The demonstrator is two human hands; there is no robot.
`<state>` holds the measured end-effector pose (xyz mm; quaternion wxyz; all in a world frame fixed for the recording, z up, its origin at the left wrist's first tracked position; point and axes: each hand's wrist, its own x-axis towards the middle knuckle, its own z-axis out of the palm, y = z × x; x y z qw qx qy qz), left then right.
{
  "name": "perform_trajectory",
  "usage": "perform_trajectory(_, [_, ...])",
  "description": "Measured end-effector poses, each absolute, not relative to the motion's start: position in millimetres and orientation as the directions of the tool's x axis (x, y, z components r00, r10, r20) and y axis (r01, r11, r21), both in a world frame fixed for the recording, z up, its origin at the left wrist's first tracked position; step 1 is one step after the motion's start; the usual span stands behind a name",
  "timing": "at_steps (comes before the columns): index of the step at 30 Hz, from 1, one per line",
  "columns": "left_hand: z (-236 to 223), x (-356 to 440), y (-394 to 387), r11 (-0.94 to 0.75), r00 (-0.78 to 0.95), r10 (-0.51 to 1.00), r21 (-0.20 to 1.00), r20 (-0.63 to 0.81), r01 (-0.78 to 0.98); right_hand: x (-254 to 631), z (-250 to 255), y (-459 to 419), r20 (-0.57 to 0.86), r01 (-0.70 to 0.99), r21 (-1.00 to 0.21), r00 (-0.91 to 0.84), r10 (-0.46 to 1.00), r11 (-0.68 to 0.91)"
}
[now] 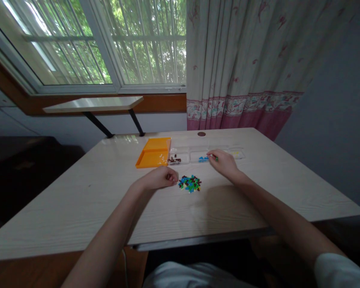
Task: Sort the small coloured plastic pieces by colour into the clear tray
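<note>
My left hand (162, 177) rests on the table with its fingers curled, just left of a pile of small plastic pieces (190, 183) in blue, green, brown and yellow. What its fingertips pinch, if anything, is too small to tell. My right hand (224, 161) reaches farther out, thumb and finger pinched over the clear trays. Blue pieces (203, 159) lie in the tray beside its fingertips. A bit of green (216, 159) shows by the fingers; whether it is held I cannot tell. Brown pieces (174, 159) fill part of the clear tray (184, 158) farther left.
An open orange case (148, 157) holds several white pieces (162, 158). Yellow pieces (236, 153) sit in the rightmost clear tray. A raised shelf (93, 104) on black legs stands at the table's back left. A round brown disc (201, 134) is near the back edge, before the curtain (243, 72).
</note>
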<state>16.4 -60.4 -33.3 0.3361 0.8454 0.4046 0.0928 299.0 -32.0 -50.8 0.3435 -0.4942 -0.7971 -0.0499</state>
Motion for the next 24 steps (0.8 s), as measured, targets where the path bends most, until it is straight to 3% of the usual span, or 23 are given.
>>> perform_trajectory(6, [-28,20,-64,-0.455,0.669,0.741,0.686,-0.062,0.568,283,-52,-48,0.553,0.733,-0.247,-0.430,0.714,0.633])
perform_trajectory(12, [-27,36,-69,-0.314,0.548,0.833,0.883,0.078,0.350,272,-53,-58,0.610,0.605,-0.200,-0.539,0.581,0.771])
perform_trajectory(18, [-47,57,-66,-0.174,0.486,0.868,0.978,0.098,0.113,261,-52,-67,0.698,0.551,-0.119,-0.545,0.464,0.826])
perform_trajectory(24, [-57,66,-66,-0.097,0.447,0.891,0.995,0.079,0.019,254,-51,-72,0.738,0.552,-0.077,-0.528,0.420,0.830])
